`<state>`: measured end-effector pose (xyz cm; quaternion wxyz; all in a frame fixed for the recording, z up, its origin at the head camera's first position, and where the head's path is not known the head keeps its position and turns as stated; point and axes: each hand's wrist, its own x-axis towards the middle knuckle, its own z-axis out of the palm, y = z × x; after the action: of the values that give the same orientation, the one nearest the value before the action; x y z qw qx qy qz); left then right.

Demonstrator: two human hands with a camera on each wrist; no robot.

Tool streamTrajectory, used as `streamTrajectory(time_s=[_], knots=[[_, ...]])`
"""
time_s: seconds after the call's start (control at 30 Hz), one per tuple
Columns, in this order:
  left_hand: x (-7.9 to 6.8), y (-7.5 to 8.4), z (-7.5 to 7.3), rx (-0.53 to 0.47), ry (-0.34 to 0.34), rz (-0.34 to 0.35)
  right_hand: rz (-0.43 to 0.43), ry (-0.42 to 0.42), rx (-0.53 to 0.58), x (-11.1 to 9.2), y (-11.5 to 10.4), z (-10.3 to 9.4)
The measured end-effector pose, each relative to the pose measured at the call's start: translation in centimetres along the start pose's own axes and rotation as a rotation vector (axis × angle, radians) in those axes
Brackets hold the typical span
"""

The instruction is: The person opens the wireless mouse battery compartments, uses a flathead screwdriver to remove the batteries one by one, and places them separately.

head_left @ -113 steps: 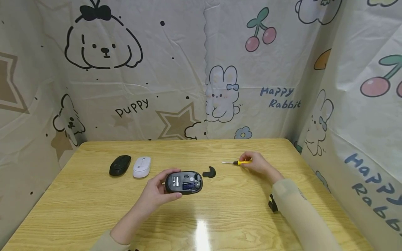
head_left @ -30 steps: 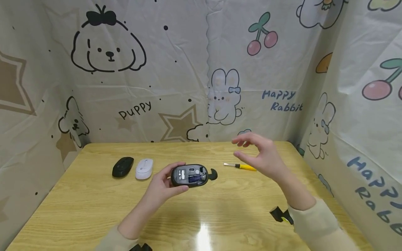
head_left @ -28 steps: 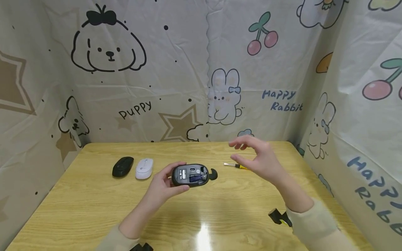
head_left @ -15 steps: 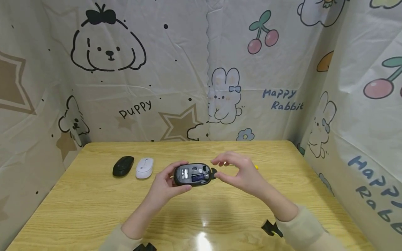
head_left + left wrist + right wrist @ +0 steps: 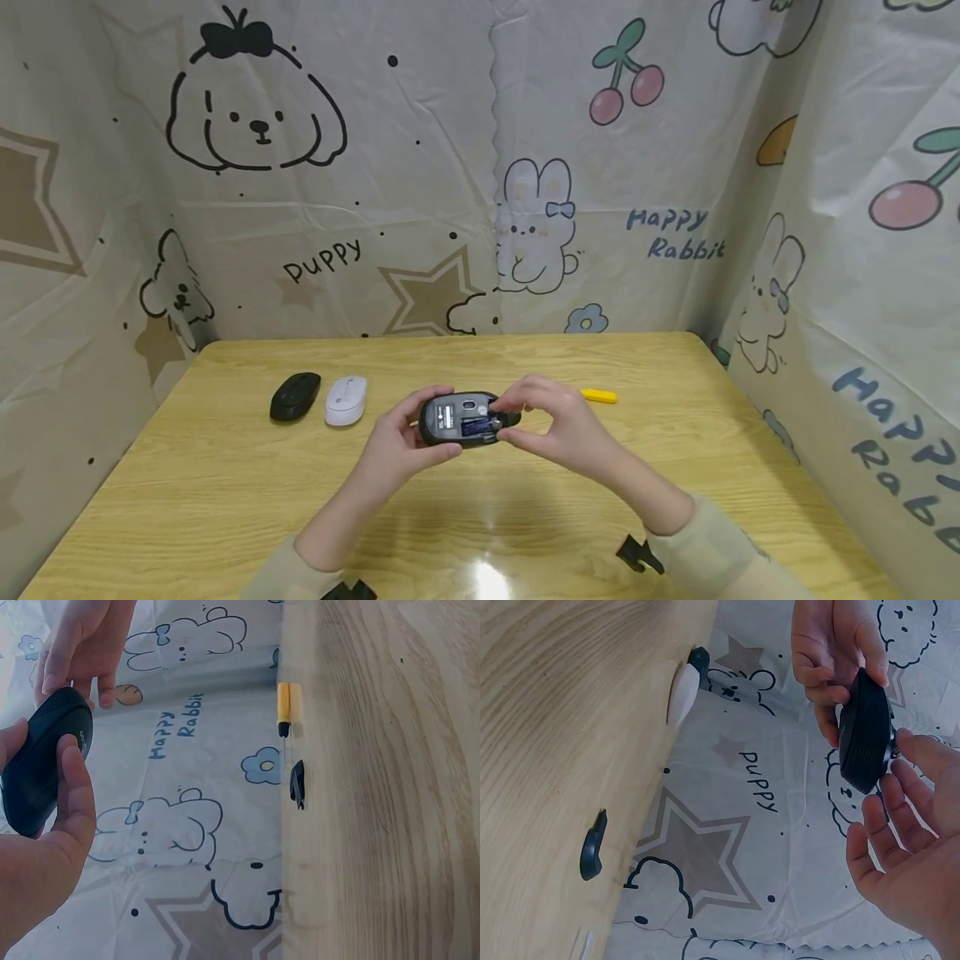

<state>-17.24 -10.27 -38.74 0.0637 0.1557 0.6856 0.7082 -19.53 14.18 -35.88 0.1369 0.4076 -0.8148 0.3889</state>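
Observation:
My left hand (image 5: pixel 393 442) grips a black computer mouse (image 5: pixel 448 414) by its left end, thumb on the near side and fingers on the far side. Its underside faces up, with the battery compartment uncovered and a dark blue battery (image 5: pixel 474 427) inside. At the compartment's right end is my right hand (image 5: pixel 561 421), thumb and index fingertip on either side of the battery's end. In the right wrist view the right thumb touches the underside, while the other fingers stay loosely spread. Whether they pinch the battery is unclear. Partly behind that hand, the detached black cover (image 5: pixel 592 847) lies on the table.
A yellow-handled screwdriver (image 5: pixel 600 397) lies behind my right hand, its shaft hidden in the head view. At the left of the wooden table (image 5: pixel 225 500) are a second black mouse (image 5: pixel 295 397) and a white mouse (image 5: pixel 347 401). Patterned cloth (image 5: pixel 420 167) surrounds the table.
My right hand put down the screwdriver, rose away from it, then moved left to the open compartment. The left hand shifted slightly right with the mouse, which now overlaps the cover's view.

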Motion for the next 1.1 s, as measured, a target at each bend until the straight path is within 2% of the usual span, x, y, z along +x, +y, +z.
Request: streamTrajectory(time_s=[0.27, 0.43, 0.6, 0.8, 1.1], knots=[[0.0, -0.4, 0.0, 0.021, 0.0, 0.0, 0.004, 0.011, -0.045, -0.3, 0.2, 0.7], [0.0, -0.4, -0.1, 0.027, 0.007, -0.012, -0.011, 0.016, -0.047, -0.2, 0.4, 0.9], [0.1, -0.5, -0.2, 0.049, -0.002, 0.005, -0.008, 0.011, -0.039, -0.2, 0.5, 0.8], [0.3, -0.8, -0.4, 0.072, 0.017, 0.0, 0.023, 0.008, 0.004, 0.0, 0.8, 0.3], [0.4, -1.1, -0.6, 0.076, 0.037, -0.032, 0.105, 0.023, 0.009, 0.3, -1.0, -1.1]])
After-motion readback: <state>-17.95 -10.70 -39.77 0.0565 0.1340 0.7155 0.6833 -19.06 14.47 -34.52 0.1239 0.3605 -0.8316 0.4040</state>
